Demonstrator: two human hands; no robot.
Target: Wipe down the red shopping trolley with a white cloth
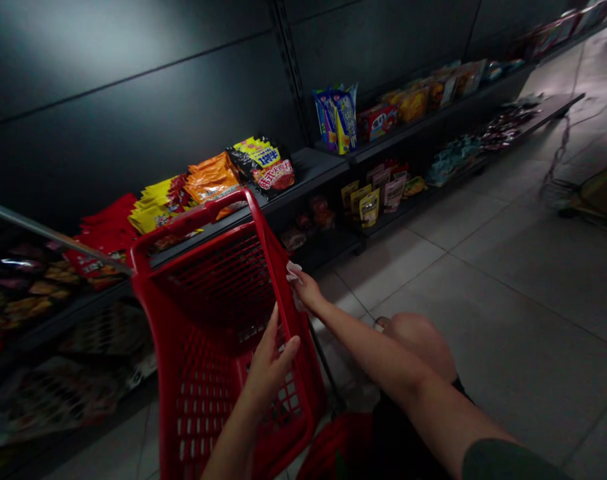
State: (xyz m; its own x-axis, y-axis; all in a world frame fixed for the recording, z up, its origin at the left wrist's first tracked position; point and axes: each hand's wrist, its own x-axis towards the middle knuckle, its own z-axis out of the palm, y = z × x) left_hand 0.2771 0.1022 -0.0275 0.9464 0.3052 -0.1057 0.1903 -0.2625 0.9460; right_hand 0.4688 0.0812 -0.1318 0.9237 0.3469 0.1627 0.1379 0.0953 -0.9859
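Red shopping basket is gripped at its rim by my left hand for steadiness, while my right hand pinches a white cloth against it.

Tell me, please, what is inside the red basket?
Inside the red basket only its perforated walls show, with no goods visible. The left hand covers part of the right wall, and dim light obscures the far end.

Red perforated basket, orange packets
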